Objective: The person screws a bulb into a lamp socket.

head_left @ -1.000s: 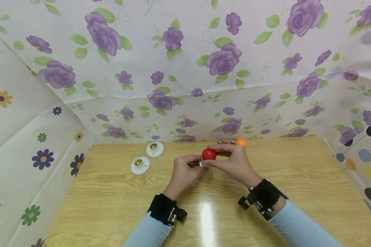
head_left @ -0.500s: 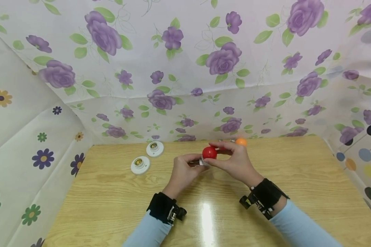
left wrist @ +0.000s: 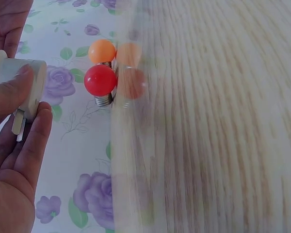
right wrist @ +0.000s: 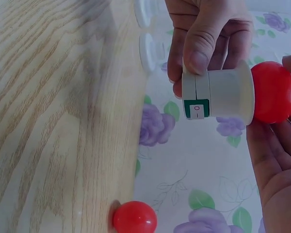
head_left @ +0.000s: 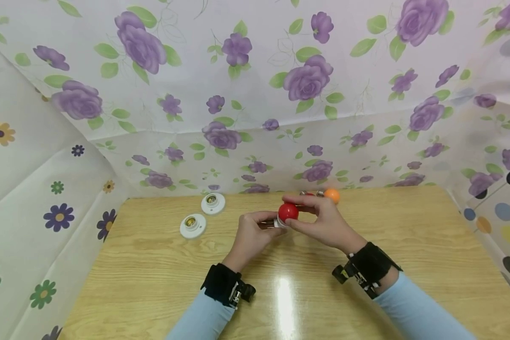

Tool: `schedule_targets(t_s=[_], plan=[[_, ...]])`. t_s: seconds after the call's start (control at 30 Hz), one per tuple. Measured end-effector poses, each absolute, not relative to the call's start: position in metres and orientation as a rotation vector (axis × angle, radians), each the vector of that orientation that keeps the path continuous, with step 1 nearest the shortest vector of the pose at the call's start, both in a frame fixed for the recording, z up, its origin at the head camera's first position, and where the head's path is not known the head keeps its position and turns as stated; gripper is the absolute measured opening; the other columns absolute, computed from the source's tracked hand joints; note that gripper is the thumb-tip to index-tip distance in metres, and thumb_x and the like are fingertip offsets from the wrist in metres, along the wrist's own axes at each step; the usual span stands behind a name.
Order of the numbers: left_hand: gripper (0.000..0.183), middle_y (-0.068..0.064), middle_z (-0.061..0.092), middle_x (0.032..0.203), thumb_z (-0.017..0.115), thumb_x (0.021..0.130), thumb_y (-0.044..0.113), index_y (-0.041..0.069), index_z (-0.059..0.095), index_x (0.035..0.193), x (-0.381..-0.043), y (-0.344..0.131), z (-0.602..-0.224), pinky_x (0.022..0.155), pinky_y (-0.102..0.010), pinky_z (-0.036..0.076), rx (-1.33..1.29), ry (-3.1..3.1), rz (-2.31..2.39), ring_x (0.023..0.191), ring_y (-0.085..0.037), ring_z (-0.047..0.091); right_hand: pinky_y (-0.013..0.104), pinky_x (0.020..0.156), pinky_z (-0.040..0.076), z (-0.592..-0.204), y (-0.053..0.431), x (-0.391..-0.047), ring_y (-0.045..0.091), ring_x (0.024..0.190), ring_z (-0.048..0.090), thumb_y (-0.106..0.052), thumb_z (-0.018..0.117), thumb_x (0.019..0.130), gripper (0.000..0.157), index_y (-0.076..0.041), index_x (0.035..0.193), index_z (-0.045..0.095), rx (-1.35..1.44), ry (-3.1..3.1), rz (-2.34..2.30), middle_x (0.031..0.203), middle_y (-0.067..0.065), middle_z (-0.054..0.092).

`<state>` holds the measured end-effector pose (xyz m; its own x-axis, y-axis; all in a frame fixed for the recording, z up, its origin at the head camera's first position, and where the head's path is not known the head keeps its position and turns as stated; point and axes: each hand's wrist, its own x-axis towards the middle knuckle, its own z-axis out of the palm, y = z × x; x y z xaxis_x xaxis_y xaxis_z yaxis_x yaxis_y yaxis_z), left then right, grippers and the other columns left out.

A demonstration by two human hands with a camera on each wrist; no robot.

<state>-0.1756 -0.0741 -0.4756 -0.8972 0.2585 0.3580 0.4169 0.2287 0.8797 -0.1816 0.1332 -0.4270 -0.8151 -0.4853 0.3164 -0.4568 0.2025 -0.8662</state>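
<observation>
In the head view, my left hand (head_left: 252, 237) grips a white plug-in lamp holder (right wrist: 223, 94) near the middle of the table. The holder has a green-edged switch, and two flat metal prongs (left wrist: 18, 125) stick out of its base. A round red light bulb (head_left: 288, 212) sits in the holder's mouth, its base hidden inside. My right hand (head_left: 329, 225) holds this bulb from the right, thumb on the near side and fingers on the far side. The right wrist view shows fingertips on both sides of the bulb (right wrist: 275, 92).
Two white round lamp sockets (head_left: 193, 225) (head_left: 213, 203) stand at the back left of the table (head_left: 161, 283). Behind my right hand lie an orange bulb (head_left: 332, 196) and another red bulb (left wrist: 100, 80), near the flowered cloth wall (head_left: 255, 94).
My right hand's fingers have shifted round the red bulb, and its wrist has moved slightly right. The left hand and lamp holder stay nearly in place.
</observation>
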Motion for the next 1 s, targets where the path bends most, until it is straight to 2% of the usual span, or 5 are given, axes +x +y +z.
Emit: schedule_targets(t_s=[0.4, 0.67, 1.0], plan=[[0.029, 0.01, 0.065, 0.097, 0.077, 0.076, 0.017, 0.018, 0.07, 0.104, -0.175, -0.074, -0.478, 0.072, -0.028, 0.051, -0.648, -2.359, -1.71, 0.084, -0.006, 0.062, 0.031, 0.088, 0.045, -0.426, 0.132, -0.181, 0.012, 0.106, 0.055, -0.028, 0.071, 0.082, 0.043, -0.024, 0.123, 0.06, -0.902, 2.431, -1.716, 0.12, -0.003, 0.059], [0.028, 0.009, 0.065, 0.098, 0.077, 0.076, 0.017, 0.017, 0.07, 0.103, -0.174, -0.071, -0.478, 0.073, -0.028, 0.05, -0.62, -2.341, -1.716, 0.086, -0.007, 0.062, 0.034, 0.081, 0.048, -0.428, 0.128, -0.178, 0.015, 0.1, 0.059, -0.023, 0.074, 0.079, 0.041, -0.016, 0.118, 0.063, -0.797, 2.473, -1.788, 0.114, -0.001, 0.062], [0.025, 0.009, 0.066, 0.095, 0.076, 0.077, 0.016, 0.016, 0.071, 0.101, -0.171, -0.067, -0.476, 0.072, -0.026, 0.05, -0.568, -2.338, -1.686, 0.083, -0.008, 0.063, 0.032, 0.074, 0.051, -0.431, 0.122, -0.174, 0.014, 0.097, 0.061, -0.029, 0.076, 0.076, 0.04, -0.024, 0.114, 0.066, -0.8, 2.555, -1.886, 0.108, -0.005, 0.064]])
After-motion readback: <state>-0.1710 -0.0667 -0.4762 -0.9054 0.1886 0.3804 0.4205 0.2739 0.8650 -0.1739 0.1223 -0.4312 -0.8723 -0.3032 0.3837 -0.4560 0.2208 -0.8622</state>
